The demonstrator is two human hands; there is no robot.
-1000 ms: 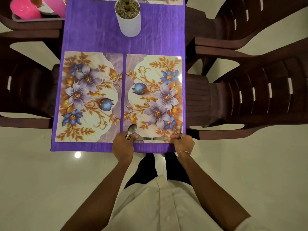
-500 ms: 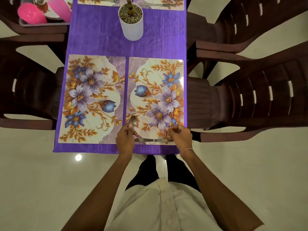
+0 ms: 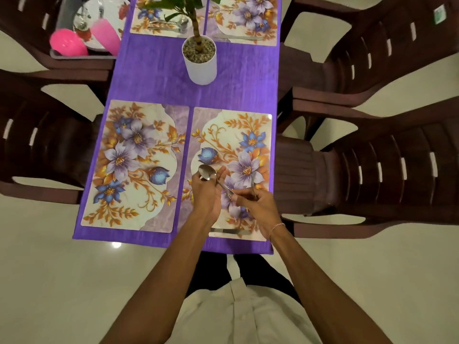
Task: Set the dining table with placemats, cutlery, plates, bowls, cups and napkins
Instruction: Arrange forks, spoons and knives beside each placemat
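Left hand (image 3: 207, 197) grips spoon (image 3: 208, 173) by its bowl, right hand (image 3: 257, 207) pinches the handle, likely a fork (image 3: 252, 181) too, above near-right placemat (image 3: 248, 130) | knife (image 3: 228, 230) laid on its near edge | near-left placemat (image 3: 134, 165) bare | I judge early: plates (image 3: 99, 11), cups (image 3: 105, 38) wait on tray (image 3: 57, 54)

White buttoned shirt (image 3: 238, 316), dark trousers (image 3: 215, 267) — thin bracelet (image 3: 277, 226) on right wrist.
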